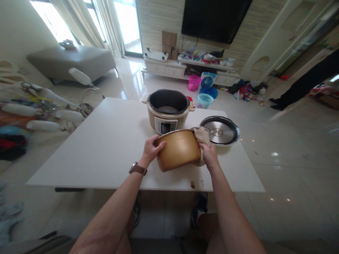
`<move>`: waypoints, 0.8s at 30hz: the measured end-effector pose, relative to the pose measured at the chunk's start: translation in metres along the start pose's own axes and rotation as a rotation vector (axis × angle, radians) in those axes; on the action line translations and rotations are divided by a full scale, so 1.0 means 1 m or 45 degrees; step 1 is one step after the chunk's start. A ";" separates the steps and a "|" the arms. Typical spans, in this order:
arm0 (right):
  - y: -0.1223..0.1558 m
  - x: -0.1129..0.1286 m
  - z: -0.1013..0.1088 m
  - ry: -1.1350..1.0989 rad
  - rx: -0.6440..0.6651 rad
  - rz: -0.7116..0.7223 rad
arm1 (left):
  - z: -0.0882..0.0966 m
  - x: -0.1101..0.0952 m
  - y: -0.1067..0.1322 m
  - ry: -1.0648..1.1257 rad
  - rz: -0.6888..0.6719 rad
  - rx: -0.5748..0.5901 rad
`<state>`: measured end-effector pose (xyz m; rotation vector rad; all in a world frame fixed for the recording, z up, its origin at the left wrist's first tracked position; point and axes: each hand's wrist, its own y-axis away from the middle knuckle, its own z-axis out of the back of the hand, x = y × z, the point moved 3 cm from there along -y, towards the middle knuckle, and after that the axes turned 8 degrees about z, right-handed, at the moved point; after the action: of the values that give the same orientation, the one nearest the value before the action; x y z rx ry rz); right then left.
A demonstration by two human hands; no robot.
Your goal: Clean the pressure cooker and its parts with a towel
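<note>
The left hand (150,150) grips a tilted golden pot (179,150), centre frame, and the right hand (210,155) holds a cloth (202,135) against its side. Just above sits an open cooker (168,118); right of centre, a lid (218,131) lies on the white table (106,151).

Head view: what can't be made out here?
In the head view:
Golden pot: inside hidden by its near wall.
Cooker panel: lettering too small to read.
Brown scrap: too small to identify.
Person at right: upper body cut off by the frame edge.
</note>
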<state>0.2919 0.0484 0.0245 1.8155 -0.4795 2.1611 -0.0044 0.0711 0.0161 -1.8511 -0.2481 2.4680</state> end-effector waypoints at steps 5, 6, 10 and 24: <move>0.003 0.008 0.000 0.129 0.061 0.112 | -0.004 -0.020 0.000 -0.026 0.026 0.065; 0.005 0.012 0.000 0.169 0.079 0.166 | -0.006 -0.022 0.000 -0.044 0.024 0.067; 0.018 0.043 -0.007 0.349 0.210 0.523 | -0.010 -0.025 0.002 -0.079 0.009 0.051; 0.050 0.087 -0.030 0.688 0.445 0.907 | -0.014 -0.025 0.004 -0.114 -0.020 0.033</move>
<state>0.2292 0.0154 0.1017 1.1863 -0.7231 3.2506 0.0167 0.0650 0.0349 -1.7248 -0.2328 2.5340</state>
